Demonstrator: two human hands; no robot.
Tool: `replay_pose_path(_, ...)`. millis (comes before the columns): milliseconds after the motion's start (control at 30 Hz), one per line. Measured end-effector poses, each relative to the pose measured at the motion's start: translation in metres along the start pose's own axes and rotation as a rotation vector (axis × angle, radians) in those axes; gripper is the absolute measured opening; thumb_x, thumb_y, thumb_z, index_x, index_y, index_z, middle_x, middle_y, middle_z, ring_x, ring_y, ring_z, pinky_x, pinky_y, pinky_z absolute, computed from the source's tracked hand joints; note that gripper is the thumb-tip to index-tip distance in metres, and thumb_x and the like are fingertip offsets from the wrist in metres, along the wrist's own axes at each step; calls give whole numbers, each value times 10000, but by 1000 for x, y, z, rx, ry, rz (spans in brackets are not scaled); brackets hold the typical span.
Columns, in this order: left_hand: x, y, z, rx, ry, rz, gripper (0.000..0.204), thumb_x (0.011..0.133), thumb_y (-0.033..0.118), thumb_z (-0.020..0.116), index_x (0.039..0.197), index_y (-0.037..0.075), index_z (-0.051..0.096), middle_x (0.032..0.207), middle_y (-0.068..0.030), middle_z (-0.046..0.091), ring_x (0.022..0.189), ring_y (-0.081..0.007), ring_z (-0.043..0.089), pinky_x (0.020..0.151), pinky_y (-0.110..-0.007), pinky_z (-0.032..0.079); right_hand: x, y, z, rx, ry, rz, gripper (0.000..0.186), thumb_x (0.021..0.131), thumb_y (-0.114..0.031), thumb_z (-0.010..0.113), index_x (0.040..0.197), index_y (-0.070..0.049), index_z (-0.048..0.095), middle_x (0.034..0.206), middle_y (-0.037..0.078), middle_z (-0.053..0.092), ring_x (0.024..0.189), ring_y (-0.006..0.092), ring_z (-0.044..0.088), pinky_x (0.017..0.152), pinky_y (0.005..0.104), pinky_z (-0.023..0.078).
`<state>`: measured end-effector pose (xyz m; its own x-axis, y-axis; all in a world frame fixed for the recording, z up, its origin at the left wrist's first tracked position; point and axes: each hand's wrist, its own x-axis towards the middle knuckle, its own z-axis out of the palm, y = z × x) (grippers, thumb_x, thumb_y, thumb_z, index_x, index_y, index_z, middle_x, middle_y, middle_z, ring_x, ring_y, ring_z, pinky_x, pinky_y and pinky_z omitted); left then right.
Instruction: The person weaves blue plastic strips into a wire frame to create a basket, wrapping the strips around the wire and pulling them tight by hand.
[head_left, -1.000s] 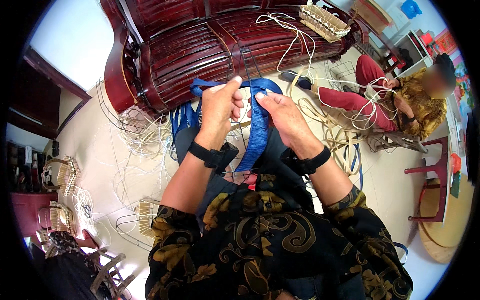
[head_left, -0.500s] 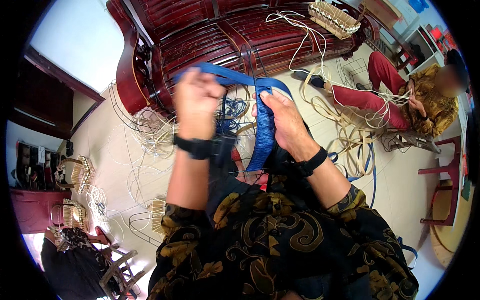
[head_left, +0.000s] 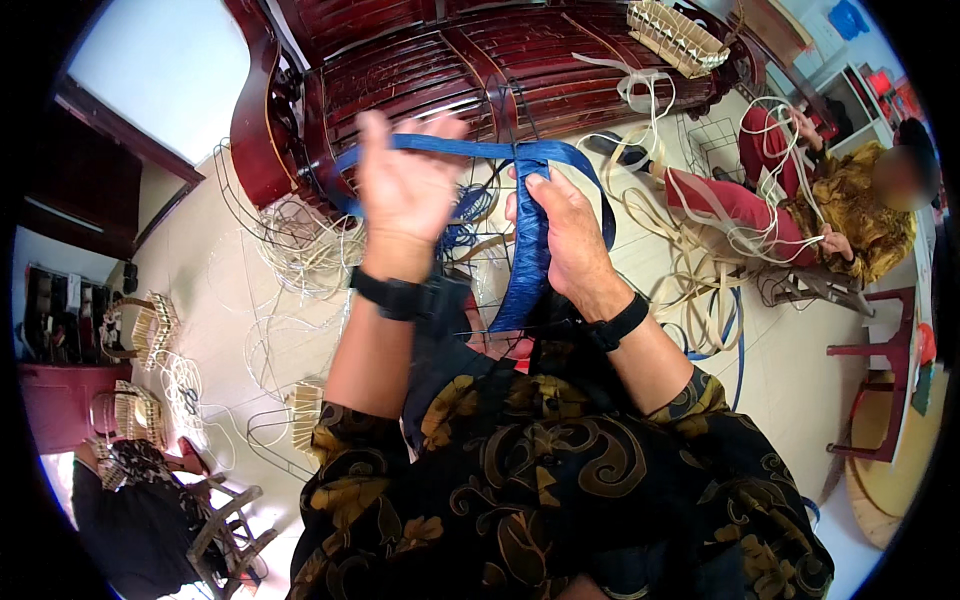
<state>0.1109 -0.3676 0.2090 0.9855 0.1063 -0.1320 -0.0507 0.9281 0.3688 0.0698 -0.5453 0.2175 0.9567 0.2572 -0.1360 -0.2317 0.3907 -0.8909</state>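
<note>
My right hand (head_left: 572, 235) is closed round a blue-wrapped handle (head_left: 531, 265) on a thin black wire frame, its thumb pressed near the wrapping's upper end. From there a flat blue strap (head_left: 450, 146) runs left to my left hand (head_left: 405, 195) and also loops down on the right behind my right hand. My left hand is raised and a little blurred, its fingers stretched and apart. The strap passes at its fingers, and its contact with them is partly hidden. Below the hands, the lower wire frame shows near my lap.
A dark red wooden bench (head_left: 400, 80) stands ahead, with a woven basket (head_left: 678, 40) on it. Pale strips (head_left: 665, 240) and tangled cords (head_left: 300, 245) lie on the floor. A seated person (head_left: 840, 200) at right handles white cords; another person (head_left: 140, 520) sits at lower left.
My left hand's fingers have gone from curled to spread, and the strap's loop bulges wider on the right. My right hand keeps its grip. The person at right has moved their hands apart.
</note>
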Motion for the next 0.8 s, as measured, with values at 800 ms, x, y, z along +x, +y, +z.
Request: replay_pose_path(800, 19, -43, -27, 157, -192, -249, 653, 873, 595, 604, 1079, -25, 613, 1017, -163, 670, 941, -255, 620, 851, -384, 497, 5, 11, -6, -58, -2, -56, 236, 1000, -255, 485, 1120, -73, 578, 763, 12, 604, 606, 82, 538, 548, 215, 442)
